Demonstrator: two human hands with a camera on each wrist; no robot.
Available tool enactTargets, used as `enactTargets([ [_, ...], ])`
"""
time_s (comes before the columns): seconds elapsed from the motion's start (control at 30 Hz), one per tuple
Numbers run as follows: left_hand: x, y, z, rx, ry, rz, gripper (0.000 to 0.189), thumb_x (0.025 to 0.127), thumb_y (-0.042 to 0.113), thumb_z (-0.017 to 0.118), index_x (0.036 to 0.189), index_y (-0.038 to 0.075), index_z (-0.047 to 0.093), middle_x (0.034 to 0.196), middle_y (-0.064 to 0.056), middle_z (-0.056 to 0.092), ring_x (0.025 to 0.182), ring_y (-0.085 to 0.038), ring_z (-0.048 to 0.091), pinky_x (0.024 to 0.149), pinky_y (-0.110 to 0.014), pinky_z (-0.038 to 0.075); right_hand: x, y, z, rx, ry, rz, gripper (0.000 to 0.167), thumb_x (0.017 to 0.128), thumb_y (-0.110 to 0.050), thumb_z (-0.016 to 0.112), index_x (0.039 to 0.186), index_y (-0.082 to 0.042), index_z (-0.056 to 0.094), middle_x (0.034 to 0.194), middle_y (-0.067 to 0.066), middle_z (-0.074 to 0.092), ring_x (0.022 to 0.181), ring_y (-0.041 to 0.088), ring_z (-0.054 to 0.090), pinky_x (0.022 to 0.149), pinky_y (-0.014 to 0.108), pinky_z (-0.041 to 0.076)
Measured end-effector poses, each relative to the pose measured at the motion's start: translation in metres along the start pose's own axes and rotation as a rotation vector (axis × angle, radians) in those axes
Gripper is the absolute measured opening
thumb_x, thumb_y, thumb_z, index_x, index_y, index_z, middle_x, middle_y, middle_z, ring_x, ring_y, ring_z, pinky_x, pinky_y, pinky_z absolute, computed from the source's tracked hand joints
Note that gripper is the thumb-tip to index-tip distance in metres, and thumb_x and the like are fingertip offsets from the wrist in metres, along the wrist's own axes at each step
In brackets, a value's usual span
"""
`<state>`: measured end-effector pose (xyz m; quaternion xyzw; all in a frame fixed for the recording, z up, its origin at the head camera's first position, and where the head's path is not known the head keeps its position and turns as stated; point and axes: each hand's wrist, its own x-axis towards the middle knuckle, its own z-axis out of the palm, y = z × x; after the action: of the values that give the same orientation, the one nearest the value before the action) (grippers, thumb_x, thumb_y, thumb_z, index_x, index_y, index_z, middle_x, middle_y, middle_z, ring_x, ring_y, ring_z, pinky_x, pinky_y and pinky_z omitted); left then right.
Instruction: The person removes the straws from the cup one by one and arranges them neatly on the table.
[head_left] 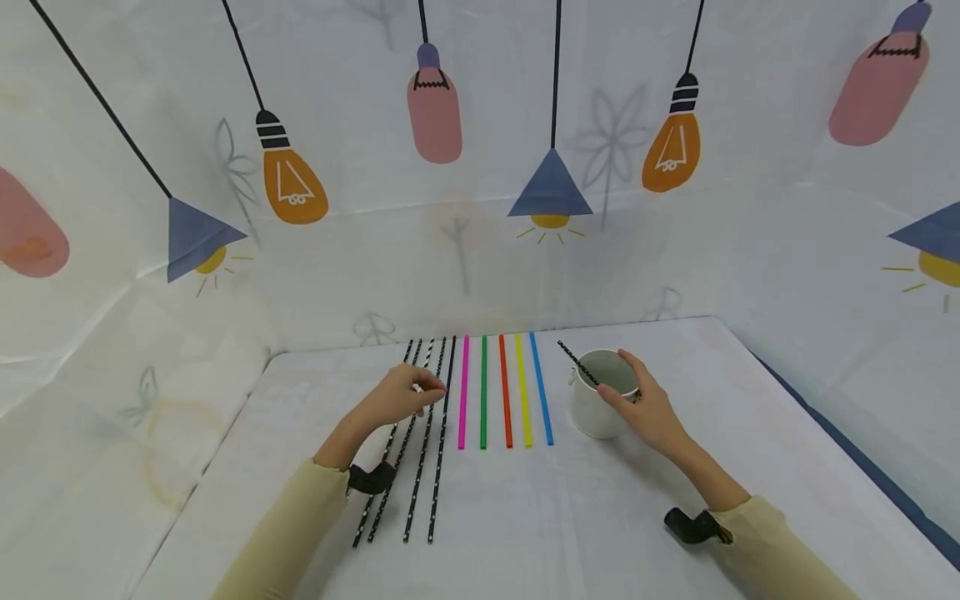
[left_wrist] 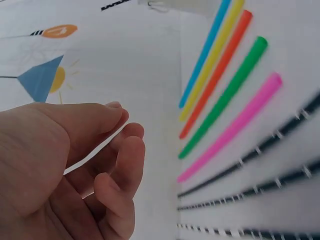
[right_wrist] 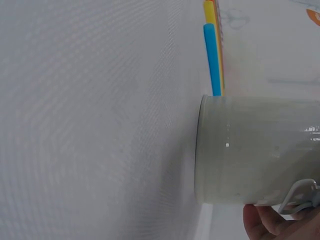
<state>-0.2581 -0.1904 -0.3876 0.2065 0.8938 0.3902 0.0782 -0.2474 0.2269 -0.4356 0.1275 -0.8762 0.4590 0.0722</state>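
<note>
My right hand (head_left: 652,412) grips a small white pail (head_left: 596,412) at its right side, thumb at the rim and fingers round the far side. A black straw with white dots (head_left: 577,363) leans inside the pail, its upper end sticking out to the left. Over a row of long black dotted straws (head_left: 437,483) hovers my left hand (head_left: 397,393). Its fingers are loosely bent, and the left wrist view shows nothing between thumb and fingertips. Just right of it lie a pink straw (head_left: 462,400) and a green straw (head_left: 483,400).
Further right lie a red straw (head_left: 506,400), a yellow straw (head_left: 523,400) and a blue straw (head_left: 542,400), the blue one nearest the pail. Behind the white table (head_left: 525,533) rises a cloth wall (head_left: 495,250) printed with lamps. Wire loops (right_wrist: 299,196) hang on the pail's side.
</note>
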Motion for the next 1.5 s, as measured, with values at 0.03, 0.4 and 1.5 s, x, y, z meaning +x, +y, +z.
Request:
enactTargets([
  [0.03, 0.006, 0.004, 0.002, 0.003, -0.003, 0.001, 0.016, 0.097, 0.018, 0.062, 0.105, 0.007, 0.072, 0.096, -0.009, 0.069, 0.066, -0.027, 0.064, 0.059, -0.037, 0.052, 0.000, 0.001, 0.000, 0.000, -0.002, 0.002, 0.078, 0.096, -0.039, 0.060, 0.156, -0.013, 0.017, 0.146, 0.025, 0.035, 0.126, 0.044, 0.042, 0.093, 0.061, 0.041],
  [0.4, 0.059, 0.050, 0.034, -0.091, -0.020, 0.072, 0.016, 0.096, 0.019, 0.064, 0.106, 0.009, 0.072, 0.099, -0.002, 0.068, 0.073, -0.026, 0.066, 0.073, -0.045, 0.054, -0.001, -0.002, 0.000, 0.002, -0.005, -0.001, 0.077, 0.096, -0.039, 0.060, 0.155, -0.014, 0.018, 0.147, 0.024, 0.035, 0.127, 0.043, 0.041, 0.092, 0.062, 0.041],
  [1.5, 0.117, 0.096, 0.144, -0.608, 0.325, 0.061, 0.022, 0.088, 0.019, 0.075, 0.106, 0.007, 0.074, 0.098, 0.001, 0.070, 0.075, -0.024, 0.069, 0.076, -0.046, 0.055, 0.002, 0.000, 0.002, -0.013, 0.013, 0.020, 0.079, 0.095, -0.042, 0.061, 0.155, -0.015, 0.018, 0.146, 0.024, 0.037, 0.124, 0.041, 0.044, 0.093, 0.060, 0.041],
])
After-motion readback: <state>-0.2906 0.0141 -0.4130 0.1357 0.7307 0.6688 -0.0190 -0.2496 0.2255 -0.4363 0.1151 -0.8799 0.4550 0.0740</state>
